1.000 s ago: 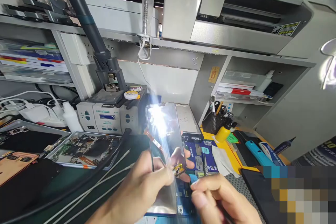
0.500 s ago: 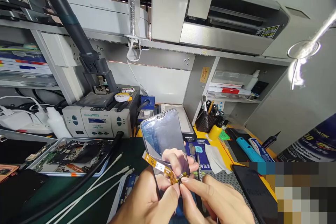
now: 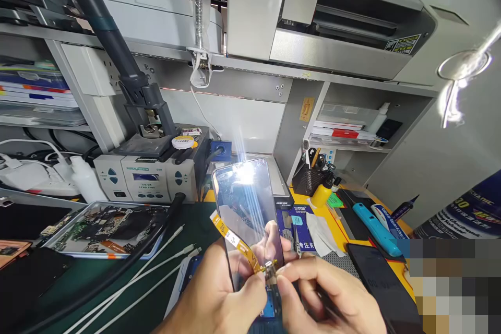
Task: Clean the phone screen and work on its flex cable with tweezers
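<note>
My left hand (image 3: pixel 229 284) is closed around a glossy phone screen (image 3: pixel 250 206), held tilted up with a bright lamp reflection near its top. A yellow-orange flex cable (image 3: pixel 235 240) with handwriting on it curves across the screen's lower left. My left thumb presses by the cable's lower end, where a small metallic connector (image 3: pixel 270 270) sits. My right hand (image 3: pixel 329 287) pinches thumb and forefinger at that connector end. Its other fingers are curled, and some lie behind the screen. Below, a blue part (image 3: pixel 268 307) shows partly between the hands.
A hot-air station (image 3: pixel 144 177) stands behind on the left, near a tray (image 3: pixel 84 216) of circuit boards. White cables (image 3: pixel 156 266) and a thick black hose cross the mat. To the right lie a dark phone (image 3: pixel 379 282), a turquoise tool (image 3: pixel 373 229), a yellow bottle (image 3: pixel 322 193) and white tissue (image 3: pixel 323 235).
The screen has tilted, so lamp glare now shows near its top. The flex cable sits more to the left, and my right fingers have shifted slightly right and down at the connector.
</note>
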The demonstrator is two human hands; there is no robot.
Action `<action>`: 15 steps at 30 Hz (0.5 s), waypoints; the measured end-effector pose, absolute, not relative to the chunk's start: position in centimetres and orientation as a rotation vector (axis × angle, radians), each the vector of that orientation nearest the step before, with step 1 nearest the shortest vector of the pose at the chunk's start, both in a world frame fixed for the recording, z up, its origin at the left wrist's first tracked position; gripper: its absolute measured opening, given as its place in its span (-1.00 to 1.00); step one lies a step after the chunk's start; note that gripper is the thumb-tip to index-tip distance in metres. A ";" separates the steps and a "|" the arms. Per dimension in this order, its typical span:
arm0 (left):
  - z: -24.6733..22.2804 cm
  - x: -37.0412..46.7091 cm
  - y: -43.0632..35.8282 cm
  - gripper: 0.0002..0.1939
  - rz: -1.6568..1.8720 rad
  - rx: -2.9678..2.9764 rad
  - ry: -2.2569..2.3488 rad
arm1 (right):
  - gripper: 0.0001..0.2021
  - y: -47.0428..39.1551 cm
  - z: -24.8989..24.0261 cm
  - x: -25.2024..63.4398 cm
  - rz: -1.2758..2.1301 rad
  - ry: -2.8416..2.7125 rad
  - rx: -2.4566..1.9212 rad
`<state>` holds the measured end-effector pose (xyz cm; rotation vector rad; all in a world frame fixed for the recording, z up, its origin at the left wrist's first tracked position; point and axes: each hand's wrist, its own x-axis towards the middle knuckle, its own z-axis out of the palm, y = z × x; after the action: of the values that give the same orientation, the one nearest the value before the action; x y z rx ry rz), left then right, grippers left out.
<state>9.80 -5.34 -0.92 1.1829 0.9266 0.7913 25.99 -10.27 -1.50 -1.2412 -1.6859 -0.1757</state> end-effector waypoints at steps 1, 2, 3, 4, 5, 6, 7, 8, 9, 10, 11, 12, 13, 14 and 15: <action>-0.8 9.8 -5.4 -0.72 0.819 1.175 0.965 | -0.86 -10.3 -1.4 26.0 -0.120 -1.689 -1.280; -0.6 9.9 -5.4 -0.75 0.836 1.155 0.979 | -0.85 -10.3 -1.2 26.1 -0.050 -1.697 -1.316; -0.4 9.9 -5.5 -0.78 0.840 1.125 0.969 | -0.84 -10.4 -1.1 26.2 0.023 -1.685 -1.343; -0.1 9.9 -5.5 -0.82 0.834 1.094 0.938 | -0.83 -10.4 -1.1 26.3 0.093 -1.657 -1.362; 0.1 9.9 -5.6 -0.85 0.818 1.066 0.895 | -0.83 -10.4 -1.1 26.4 0.168 -1.634 -1.374; 0.3 9.8 -5.6 -0.87 0.800 1.045 0.853 | -0.82 -10.4 -1.1 26.6 0.251 -1.615 -1.388; 0.4 9.8 -5.6 -0.86 0.783 1.032 0.823 | -0.80 -10.4 -1.2 26.7 0.326 -1.592 -1.399; 0.4 9.7 -5.5 -0.83 0.770 1.029 0.805 | -0.78 -10.3 -1.3 26.8 0.395 -1.571 -1.411; 0.5 9.7 -5.5 -0.79 0.761 1.033 0.795 | -0.77 -10.3 -1.4 26.9 0.450 -1.558 -1.408; 0.4 9.7 -5.4 -0.74 0.759 1.037 0.791 | -0.77 -10.3 -1.5 26.9 0.478 -1.549 -1.402; 0.4 9.6 -5.3 -0.70 0.761 1.044 0.793 | -0.79 -10.3 -1.6 26.9 0.471 -1.553 -1.387; 0.4 9.6 -5.2 -0.68 0.769 1.051 0.800 | -0.84 -10.2 -1.6 26.9 0.423 -1.571 -1.365; 0.3 9.6 -5.1 -0.68 0.777 1.057 0.812 | -0.91 -10.2 -1.6 26.8 0.343 -1.603 -1.344; 0.3 9.6 -5.1 -0.68 0.784 1.062 0.823 | -0.95 -10.3 -1.7 26.7 0.242 -1.641 -1.327; 0.3 9.6 -5.0 -0.67 0.789 1.066 0.829 | -0.90 -10.3 -1.7 26.6 0.122 -1.673 -1.314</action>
<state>9.64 -5.02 0.27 1.0659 0.8292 0.7888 26.60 -10.29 -1.70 -1.3141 -1.6727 0.1220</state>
